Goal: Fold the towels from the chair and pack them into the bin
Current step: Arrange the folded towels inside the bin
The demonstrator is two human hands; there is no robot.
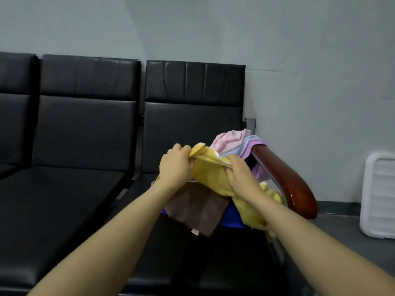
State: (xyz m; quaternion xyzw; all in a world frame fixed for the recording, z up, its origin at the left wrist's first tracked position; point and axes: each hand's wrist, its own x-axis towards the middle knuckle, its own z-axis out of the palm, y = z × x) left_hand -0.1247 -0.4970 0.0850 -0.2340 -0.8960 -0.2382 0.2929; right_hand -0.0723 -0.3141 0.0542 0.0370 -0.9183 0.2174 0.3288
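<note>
- left hand (176, 165) and right hand (242, 176) both grip yellow towel (213, 174), lifted above the pile.
- brown towel (197, 210) lies on black chair (188, 129).
- pink towel (226, 139) against wooden armrest (286, 178).

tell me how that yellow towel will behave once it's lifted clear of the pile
Likely floppy: the yellow towel already sags and bunches between the left hand and right hand, its lower end drooping past the seat edge. Probably light, since a fingertip grip holds it up. It may drag the brown towel lying under it, so lift slowly.
</note>
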